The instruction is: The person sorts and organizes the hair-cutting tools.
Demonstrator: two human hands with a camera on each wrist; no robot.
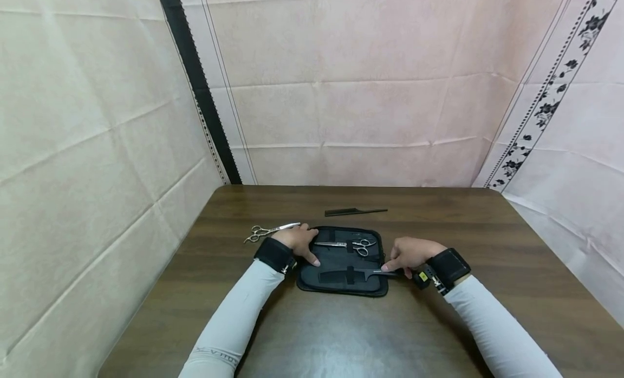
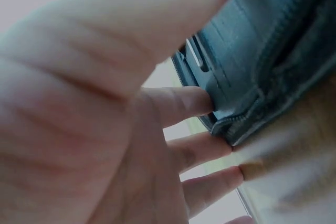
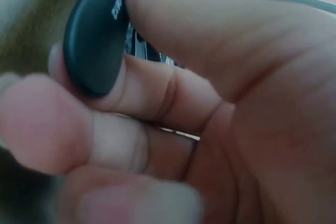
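An open black case (image 1: 341, 283) lies flat on a brown table (image 1: 341, 334), near the middle. The left hand (image 1: 299, 242) rests on the case's left edge, fingers fairly straight and spread, pressing the case down; in the left wrist view the fingertips (image 2: 202, 100) touch the zipped rim of the case (image 2: 262, 77) and curl round nothing.

The right hand (image 1: 411, 253) is at the case's right edge. Its thumb and forefinger pinch the rounded end of a black comb handle (image 3: 97, 40) (printing on it is too blurred to read). In the head view this comb (image 1: 358, 274) lies across the lower half of the case under a strap, its handle sticking out to the right into the hand.

In the upper half of the case a pair of scissors (image 1: 348, 245) lies sideways, handles to the right. A second pair of scissors (image 1: 268, 232) lies on the table just left of the case, beside the left hand. A second black comb (image 1: 356, 211) lies on the table beyond the case, apart from it.

Both wrists carry black straps over pale sleeves.
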